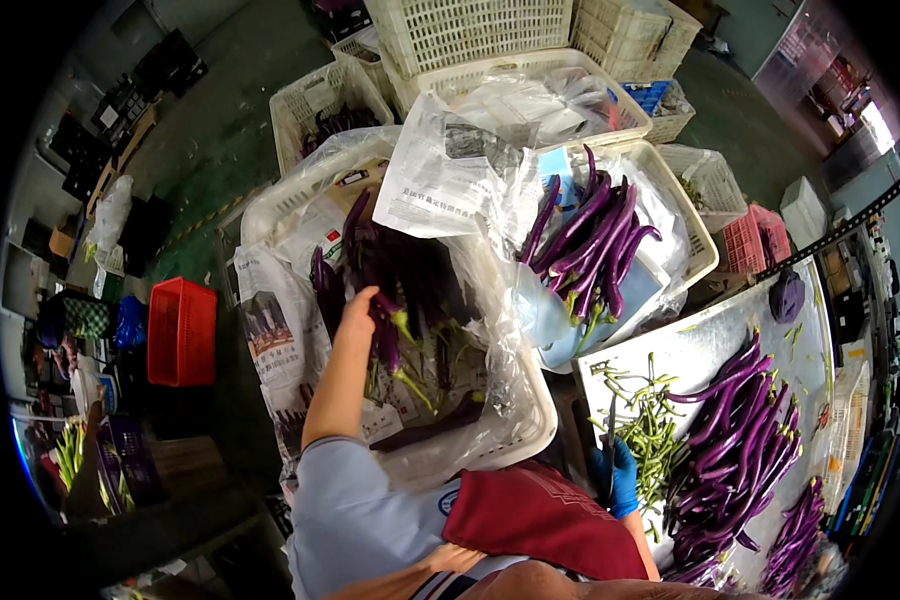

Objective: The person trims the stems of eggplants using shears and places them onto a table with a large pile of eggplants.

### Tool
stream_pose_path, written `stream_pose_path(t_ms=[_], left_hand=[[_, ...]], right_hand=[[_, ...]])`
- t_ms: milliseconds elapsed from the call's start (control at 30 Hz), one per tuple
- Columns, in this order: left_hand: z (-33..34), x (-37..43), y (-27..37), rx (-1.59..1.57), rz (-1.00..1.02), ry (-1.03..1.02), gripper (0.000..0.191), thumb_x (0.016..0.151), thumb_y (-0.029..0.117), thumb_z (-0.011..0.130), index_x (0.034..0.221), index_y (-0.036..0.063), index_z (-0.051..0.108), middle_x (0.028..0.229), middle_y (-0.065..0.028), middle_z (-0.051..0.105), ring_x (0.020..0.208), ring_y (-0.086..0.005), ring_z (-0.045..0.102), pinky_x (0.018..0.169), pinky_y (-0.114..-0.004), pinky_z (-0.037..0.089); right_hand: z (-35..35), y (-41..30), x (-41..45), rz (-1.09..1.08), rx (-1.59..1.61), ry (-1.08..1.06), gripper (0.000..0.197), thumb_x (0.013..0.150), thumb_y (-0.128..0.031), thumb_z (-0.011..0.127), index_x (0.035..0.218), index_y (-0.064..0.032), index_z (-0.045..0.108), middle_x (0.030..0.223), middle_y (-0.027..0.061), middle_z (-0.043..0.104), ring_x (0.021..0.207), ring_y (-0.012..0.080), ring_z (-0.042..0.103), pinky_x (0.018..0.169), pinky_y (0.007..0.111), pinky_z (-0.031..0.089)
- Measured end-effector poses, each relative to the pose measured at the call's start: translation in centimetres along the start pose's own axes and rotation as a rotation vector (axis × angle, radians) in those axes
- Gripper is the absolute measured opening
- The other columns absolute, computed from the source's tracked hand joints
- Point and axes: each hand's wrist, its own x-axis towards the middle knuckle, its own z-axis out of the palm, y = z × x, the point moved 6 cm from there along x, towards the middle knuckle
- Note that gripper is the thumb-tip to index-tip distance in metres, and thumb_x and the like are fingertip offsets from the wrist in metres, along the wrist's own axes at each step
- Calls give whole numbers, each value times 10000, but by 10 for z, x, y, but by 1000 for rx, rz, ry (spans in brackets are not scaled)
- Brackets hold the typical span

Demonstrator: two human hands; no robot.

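My bare left hand [358, 319] reaches into a large white plastic crate [544, 409] lined with clear plastic and newspaper. Its thumb rests against long purple eggplants [386, 349]; the fingers are hidden, so I cannot tell whether they grip. More eggplants lie deeper in the crate, partly in shadow. My right hand [621, 476], in a blue glove, is shut on a knife [612, 427] with its narrow blade pointing away from me. Beside that hand, cut green stem ends [649, 427] lie heaped on a metal table [795, 300], next to a large pile of eggplants [735, 450].
Beyond the lined crate, a bunch of eggplants [589, 244] lies on another white crate [701, 247]. A newspaper sheet [442, 180] hangs over the lined crate's far side. White crates [487, 34] are stacked behind. A red crate [182, 330] stands on the floor at left.
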Motion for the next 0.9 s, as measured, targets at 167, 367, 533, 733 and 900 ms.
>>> stream_pose_path(t_ms=[167, 367, 533, 733, 900], left_hand=[[44, -148, 94, -125, 303, -63, 147, 691, 157, 595, 815, 84, 565, 783, -38, 574, 731, -181, 540, 674, -321, 463], [194, -305, 134, 146, 452, -616, 301, 770, 140, 528, 1016, -32, 508, 826, -93, 575, 741, -167, 561, 628, -291, 479], [375, -290, 24, 473, 34, -922, 226, 697, 170, 630, 861, 26, 574, 723, -48, 582, 634, -143, 554, 595, -265, 457], [431, -110, -127, 629, -40, -940, 288, 619, 115, 661, 863, -9, 569, 762, -123, 581, 646, -222, 567, 589, -323, 469], [447, -62, -141, 894, 407, -730, 404, 610, 154, 686, 910, -71, 534, 822, -175, 583, 687, -247, 581, 606, -338, 460]], right_hand=[[0, -16, -1, -56, -30, -11, 276, 771, -47, 584, 1028, -20, 487, 829, 28, 538, 686, 78, 504, 580, 203, 431], [-16, 2, 3, -191, 3, -9, 308, 762, -72, 605, 1051, -53, 502, 796, -19, 536, 595, 46, 458, 503, 180, 388], [-31, -11, -17, -258, 123, 112, 262, 768, -75, 603, 1009, -40, 508, 772, -28, 513, 631, 33, 443, 529, 166, 367], [-46, 5, -28, -199, 158, 154, 262, 764, -65, 605, 1006, -55, 505, 720, -28, 532, 564, 33, 454, 463, 181, 362], [-61, 31, -28, -264, 259, 255, 291, 756, -32, 601, 1028, -24, 498, 855, 2, 552, 722, 69, 496, 614, 208, 421]])
